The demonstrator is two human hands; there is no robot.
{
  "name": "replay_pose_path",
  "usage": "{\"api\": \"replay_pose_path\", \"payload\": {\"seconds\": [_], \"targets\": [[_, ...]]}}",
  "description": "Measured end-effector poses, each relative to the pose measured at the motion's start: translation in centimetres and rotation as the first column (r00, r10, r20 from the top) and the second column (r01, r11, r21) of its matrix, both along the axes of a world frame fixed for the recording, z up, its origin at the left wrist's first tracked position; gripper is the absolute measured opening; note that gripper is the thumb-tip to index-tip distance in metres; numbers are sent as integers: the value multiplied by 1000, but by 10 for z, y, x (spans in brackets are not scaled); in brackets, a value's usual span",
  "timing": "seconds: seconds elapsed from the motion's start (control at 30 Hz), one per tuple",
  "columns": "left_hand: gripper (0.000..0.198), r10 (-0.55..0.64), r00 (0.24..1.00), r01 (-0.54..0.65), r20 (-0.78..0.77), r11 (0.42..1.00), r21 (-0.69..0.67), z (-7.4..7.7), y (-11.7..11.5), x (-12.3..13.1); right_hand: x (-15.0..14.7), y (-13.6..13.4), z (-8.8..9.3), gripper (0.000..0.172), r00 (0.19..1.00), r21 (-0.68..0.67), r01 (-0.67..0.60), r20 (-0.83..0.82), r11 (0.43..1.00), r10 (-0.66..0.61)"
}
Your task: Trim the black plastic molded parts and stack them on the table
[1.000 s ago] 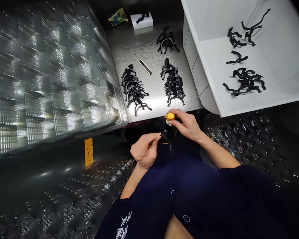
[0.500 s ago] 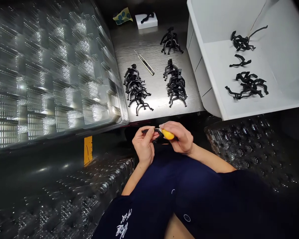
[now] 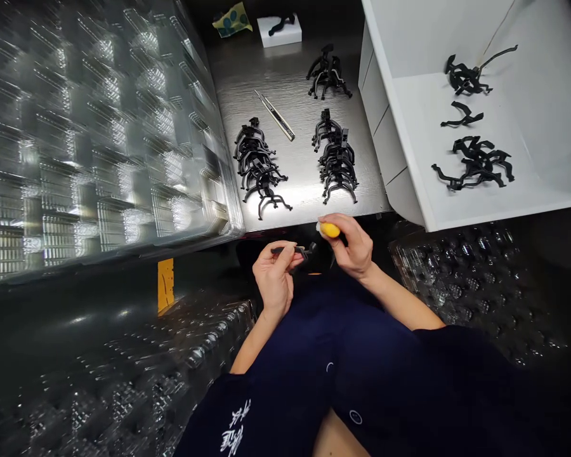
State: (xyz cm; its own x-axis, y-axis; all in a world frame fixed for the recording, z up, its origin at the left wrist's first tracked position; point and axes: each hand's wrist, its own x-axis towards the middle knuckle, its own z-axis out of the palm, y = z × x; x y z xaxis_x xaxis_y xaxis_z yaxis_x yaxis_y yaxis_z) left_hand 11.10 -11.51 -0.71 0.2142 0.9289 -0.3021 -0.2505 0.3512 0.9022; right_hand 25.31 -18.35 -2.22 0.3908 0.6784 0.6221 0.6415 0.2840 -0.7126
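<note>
In front of my body, just below the metal table's edge, my left hand (image 3: pixel 275 273) pinches a small black plastic part (image 3: pixel 307 252) between thumb and fingers. Its far end sticks out to the right. My right hand (image 3: pixel 353 246) is closed around a small yellow object with a whitish tip (image 3: pixel 330 230), whose exact kind I cannot make out. A gap separates the yellow object from the black part. Several similar black parts stand in a left row (image 3: pixel 258 168) and a right row (image 3: pixel 337 158) on the table.
A thin utility knife (image 3: pixel 276 116) lies on the metal table (image 3: pixel 299 184). Behind it sit a white block (image 3: pixel 280 35) and a patterned yellow packet (image 3: pixel 233 20). At right, a white bin (image 3: pixel 416 190) holds loose black parts. Stacked clear trays (image 3: pixel 99 146) fill the left.
My right hand has moved up and away from the black part, taking the yellow object with it. The black part's end has turned in my left hand, which otherwise stays in place.
</note>
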Motion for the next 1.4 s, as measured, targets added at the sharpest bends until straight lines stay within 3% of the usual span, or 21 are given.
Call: {"api": "replay_pose_path", "payload": {"seconds": [0.07,0.17,0.23,0.4,0.5,0.63,0.73,0.83,0.9,1.03,1.13,1.27,1.4], "targets": [[21,24,998,-14,-53,984,180,-2,-3,-2,2,-2,5,29,997,-57,29,-65,998,-33],[11,21,992,31,-124,916,400,-4,-6,-6,1,-5,12,34,989,2,-129,-76,992,129],[4,-6,987,84,-161,870,487,-4,-7,-9,2,-4,11,31,985,-3,-168,-26,986,168],[7,-13,971,162,-238,770,617,-1,-7,-16,13,-4,6,19,992,-194,6,-126,981,-31],[5,13,946,221,-323,702,677,-1,-5,-18,9,-8,18,23,982,-163,-84,-182,983,53],[9,56,919,294,-389,558,776,3,-3,-18,3,-8,31,22,973,-132,-229,-62,965,222],[12,83,903,344,-422,447,826,9,-3,-20,13,-3,23,17,981,-239,-175,39,955,189],[13,96,902,344,-422,431,834,12,-3,-21,27,-1,14,17,997,-326,-80,-38,942,71],[14,81,904,343,-419,445,827,11,-3,-21,29,-3,16,21,988,-327,-106,-145,939,61],[13,58,912,330,-406,484,810,8,-3,-19,15,-7,32,23,956,-253,-212,-254,944,147],[13,67,901,356,-429,453,817,8,-3,-19,5,-7,37,20,961,-217,-262,-151,940,233],[15,92,890,380,-447,392,838,11,-4,-21,12,-4,21,18,982,-313,-186,-46,931,181],[17,120,898,357,-423,365,860,15,-4,-24,28,-3,4,25,961,-419,-213,-252,882,113]]}}
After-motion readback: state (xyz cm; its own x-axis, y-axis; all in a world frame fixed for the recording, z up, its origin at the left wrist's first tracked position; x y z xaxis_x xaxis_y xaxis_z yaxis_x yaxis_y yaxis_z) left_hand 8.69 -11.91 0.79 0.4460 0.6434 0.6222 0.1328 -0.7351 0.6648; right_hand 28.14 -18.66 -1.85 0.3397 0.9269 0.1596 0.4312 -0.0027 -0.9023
